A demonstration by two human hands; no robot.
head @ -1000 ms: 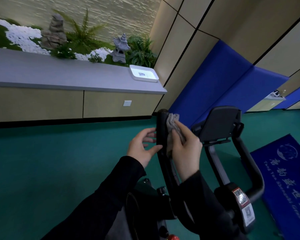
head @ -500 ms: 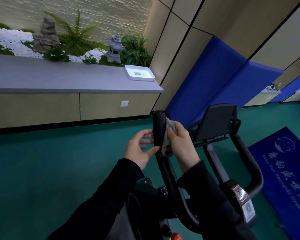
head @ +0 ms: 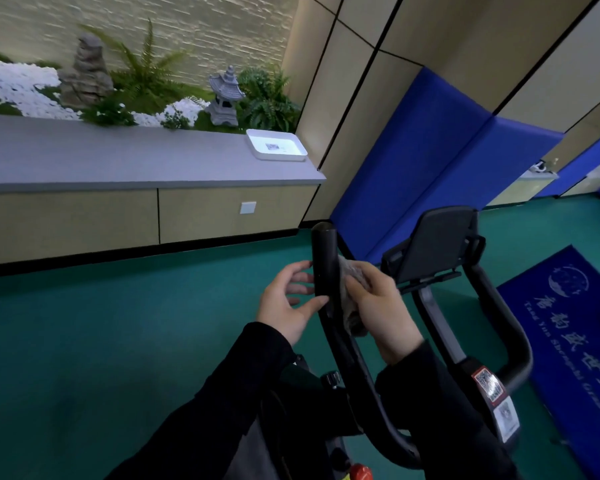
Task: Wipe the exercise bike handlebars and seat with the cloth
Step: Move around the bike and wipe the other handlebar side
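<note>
Green floor [head: 118,341] runs under the exercise bike [head: 388,427], where the left hand [head: 284,303] sits loose at the upright handlebar [head: 324,258], fingers spread and thumb tip on the bar, while the right hand [head: 383,315] grips the grey cloth [head: 352,308] and presses it to the bar's other side. QR-code stickers [head: 489,388] mark the bike's frame beside the right sleeve; a blue mat [head: 575,323] to the right carries a white emblem and lettering too blurred to read. Further off, a white tray [head: 253,147] holding one small printed label rests at the end of the grey counter [head: 118,157], beside blue wall pads [head: 430,150].
</note>
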